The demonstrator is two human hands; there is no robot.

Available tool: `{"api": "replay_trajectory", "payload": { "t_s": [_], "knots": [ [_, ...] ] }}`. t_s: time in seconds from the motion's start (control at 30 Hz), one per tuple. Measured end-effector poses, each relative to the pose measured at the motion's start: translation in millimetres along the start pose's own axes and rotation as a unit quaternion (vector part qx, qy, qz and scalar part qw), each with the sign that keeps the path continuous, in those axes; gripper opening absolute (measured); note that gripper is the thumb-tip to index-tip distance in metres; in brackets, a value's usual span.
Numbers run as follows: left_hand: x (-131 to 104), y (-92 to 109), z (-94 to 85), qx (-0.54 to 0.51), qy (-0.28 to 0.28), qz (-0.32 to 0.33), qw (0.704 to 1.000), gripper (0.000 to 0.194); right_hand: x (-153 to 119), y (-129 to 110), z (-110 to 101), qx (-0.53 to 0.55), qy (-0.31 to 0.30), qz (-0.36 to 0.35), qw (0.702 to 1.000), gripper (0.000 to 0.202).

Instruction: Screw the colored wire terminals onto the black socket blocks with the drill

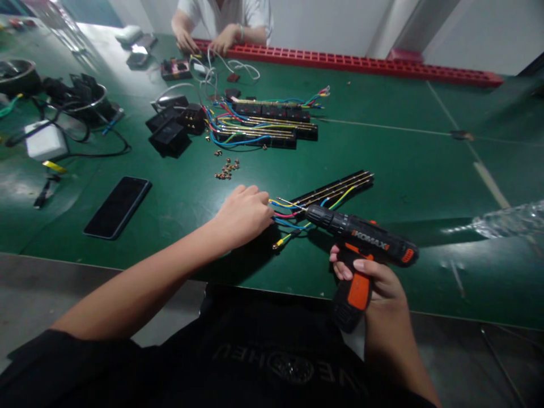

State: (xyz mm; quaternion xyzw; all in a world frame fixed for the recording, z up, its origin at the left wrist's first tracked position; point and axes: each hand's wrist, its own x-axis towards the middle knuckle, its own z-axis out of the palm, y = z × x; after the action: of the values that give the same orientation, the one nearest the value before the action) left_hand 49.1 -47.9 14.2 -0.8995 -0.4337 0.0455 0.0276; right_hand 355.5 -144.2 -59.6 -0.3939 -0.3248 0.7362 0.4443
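Right hand: my right hand (pixel 380 280), lower right of the frame, is wrapped around the grip of the black-and-orange drill (pixel 357 232).
Drill: it points to the left, its thin bit reaching over the near strip (pixel 335 188) and its wires.
Left hand: my left hand (pixel 247 212), at the centre, is curled, knuckles up, at the left ends of the coloured wires (pixel 293 214); its fingertips are hidden, so I cannot tell what they pinch.
Near strip: black with brass-coloured rails, slanting on the green table (pixel 425 170) right of centre.
Screws: loose small screws (pixel 227 169) lie beyond my left hand.
Other strips: a wired group (pixel 263 127), upper centre.
Phone: dark phone (pixel 118 207), left of the frame.
Co-worker: two hands (pixel 208 42) at white cables, top centre.
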Motion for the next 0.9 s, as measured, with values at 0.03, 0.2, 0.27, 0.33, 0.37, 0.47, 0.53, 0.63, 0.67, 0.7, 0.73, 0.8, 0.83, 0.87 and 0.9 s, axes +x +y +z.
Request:
{"api": "replay_trajectory", "payload": {
  "t_s": [0.03,0.2,0.27,0.33,0.37,0.47,0.53,0.63,0.67,0.7,0.73,0.8,0.83,0.87,0.9],
  "knots": [
    [2.4,0.9,1.1,0.001,0.004,-0.003,1.0,0.023,-0.4,0.3,-0.2,0.001,0.002,-0.001,1.0,0.041],
    [17.8,9.4,7.9,0.0,0.028,-0.016,0.999,0.028,-1.5,0.3,0.8,0.011,0.007,0.002,1.0,0.039],
    [24.9,12.3,10.1,-0.002,0.038,-0.015,0.999,0.025,-1.8,-0.4,2.3,0.013,0.013,0.001,1.0,0.038],
    [31.2,13.5,12.5,-0.005,0.043,-0.01,0.999,0.023,-2.2,-0.9,4.2,0.012,0.023,-0.003,1.0,0.038],
    [33.6,13.4,13.9,-0.006,0.043,-0.009,0.999,0.022,-2.5,-1.1,5.1,0.012,0.028,-0.002,1.0,0.038],
    [36.8,11.7,17.2,-0.009,0.035,-0.012,0.999,0.021,-3.0,-1.4,6.9,0.017,0.05,0.004,0.999,0.036],
    [36.6,10.8,18.1,-0.013,0.012,-0.019,1.0,0.018,-2.6,-1.8,6.3,0.027,0.061,0.006,0.998,0.036],
    [36.5,12.5,17.4,-0.011,-0.013,-0.025,1.0,0.017,-0.2,-3.4,3.4,0.042,0.063,-0.007,0.997,0.038],
    [36.6,13.5,16.9,-0.009,-0.014,-0.025,1.0,0.017,0.8,-4.2,2.4,0.045,0.064,-0.016,0.997,0.038],
    [36.4,14.1,16.3,-0.007,-0.013,-0.025,1.0,0.017,1.7,-5.0,1.7,0.046,0.065,-0.024,0.996,0.037],
    [35.7,13.8,15.6,-0.008,-0.012,-0.024,1.0,0.018,2.3,-5.7,1.3,0.047,0.065,-0.033,0.996,0.036],
    [31.0,7.8,14.0,-0.03,-0.014,-0.01,0.999,0.019,2.8,-6.6,1.6,0.048,0.064,-0.049,0.996,0.035],
    [26.7,1.3,13.2,-0.051,-0.01,-0.002,0.999,0.02,2.7,-6.8,2.0,0.049,0.062,-0.054,0.995,0.034],
    [21.0,-7.8,12.6,-0.081,-0.003,0.006,0.997,0.022,2.4,-6.7,2.4,0.05,0.059,-0.056,0.995,0.034],
    [14.3,-19.1,12.3,-0.117,0.019,0.0,0.993,0.024,2.0,-6.4,2.7,0.051,0.057,-0.058,0.995,0.034]
  ]
}}
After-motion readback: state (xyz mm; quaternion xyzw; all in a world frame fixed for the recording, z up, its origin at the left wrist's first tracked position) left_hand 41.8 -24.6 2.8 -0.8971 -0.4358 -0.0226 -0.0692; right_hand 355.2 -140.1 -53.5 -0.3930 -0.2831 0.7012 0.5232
